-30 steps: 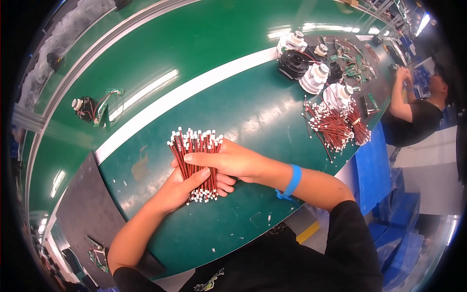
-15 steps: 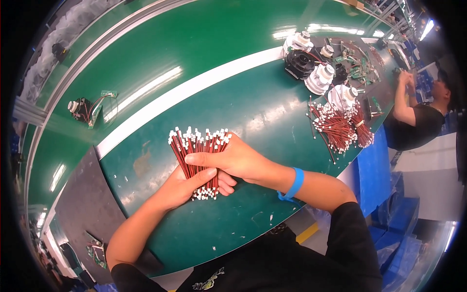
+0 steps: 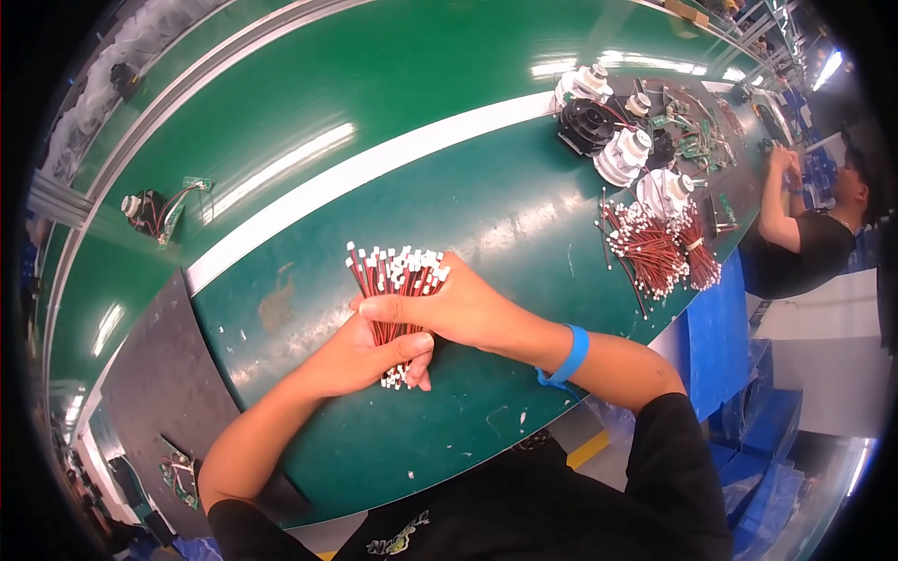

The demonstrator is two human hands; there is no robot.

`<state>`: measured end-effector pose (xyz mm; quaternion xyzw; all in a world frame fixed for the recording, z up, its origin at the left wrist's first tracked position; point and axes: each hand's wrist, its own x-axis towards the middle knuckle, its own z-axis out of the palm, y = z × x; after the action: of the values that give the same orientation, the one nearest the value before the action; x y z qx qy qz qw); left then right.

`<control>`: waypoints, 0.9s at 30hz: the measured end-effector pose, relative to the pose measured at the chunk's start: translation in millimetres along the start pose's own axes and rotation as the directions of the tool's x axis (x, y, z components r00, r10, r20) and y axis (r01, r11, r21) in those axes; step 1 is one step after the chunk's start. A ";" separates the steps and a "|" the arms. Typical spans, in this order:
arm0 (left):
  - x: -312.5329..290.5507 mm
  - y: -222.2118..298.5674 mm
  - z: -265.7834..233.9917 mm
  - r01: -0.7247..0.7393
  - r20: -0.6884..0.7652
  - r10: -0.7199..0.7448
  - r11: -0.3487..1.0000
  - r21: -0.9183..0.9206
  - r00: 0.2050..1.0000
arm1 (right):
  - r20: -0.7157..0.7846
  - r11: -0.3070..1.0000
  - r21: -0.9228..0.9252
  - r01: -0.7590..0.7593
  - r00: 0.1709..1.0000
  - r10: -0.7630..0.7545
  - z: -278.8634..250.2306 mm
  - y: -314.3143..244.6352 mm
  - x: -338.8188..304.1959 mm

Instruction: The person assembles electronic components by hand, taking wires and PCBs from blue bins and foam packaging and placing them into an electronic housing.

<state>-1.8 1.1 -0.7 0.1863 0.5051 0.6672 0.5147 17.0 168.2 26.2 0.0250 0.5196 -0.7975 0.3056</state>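
Observation:
Both my hands grip one bundle of short red-and-black wire leads (image 3: 400,273) with small white connectors at both ends. My left hand (image 3: 360,360) wraps the lower part, its thumb across the wires. Higher up, my right hand (image 3: 444,304) closes round the same bundle, thumb pointing left over it. White connectors fan out above the hands, and more stick out below. The bundle is held over the green work table (image 3: 449,421). At the right lies a loose pile of the same leads (image 3: 647,248), beside a tied bundle of leads (image 3: 694,245).
White and black motor-like units (image 3: 621,157) stand at the far right, near green circuit boards (image 3: 697,140) on a dark mat. Another wired unit (image 3: 150,213) sits on the green surface beyond the white strip (image 3: 374,178). A co-worker (image 3: 804,229) is at the right.
The bundle looks narrower and more gathered between my hands, with one lead standing out at its left. My left hand has shifted slightly right. The co-worker's hands have moved a little.

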 end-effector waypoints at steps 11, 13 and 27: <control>4.1 -6.4 -3.8 0.001 -0.014 -0.002 0.997 -0.081 1.000 | 0.003 0.998 0.045 0.034 0.999 -0.034 -7.5 3.0 3.2; 1.9 -4.1 -2.6 -0.009 -0.029 0.006 0.997 -0.078 1.000 | 0.059 0.994 0.102 0.046 0.997 -0.052 -6.9 2.2 4.6; -1.1 -2.2 -1.2 -0.044 -0.059 0.037 0.991 -0.127 0.998 | -0.019 0.993 0.101 0.061 0.998 -0.060 -4.0 -0.9 2.8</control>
<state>-1.2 -0.5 -2.7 0.1440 0.4715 0.7137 0.4976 13.2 170.6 24.1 0.0312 0.4812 -0.8316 0.2754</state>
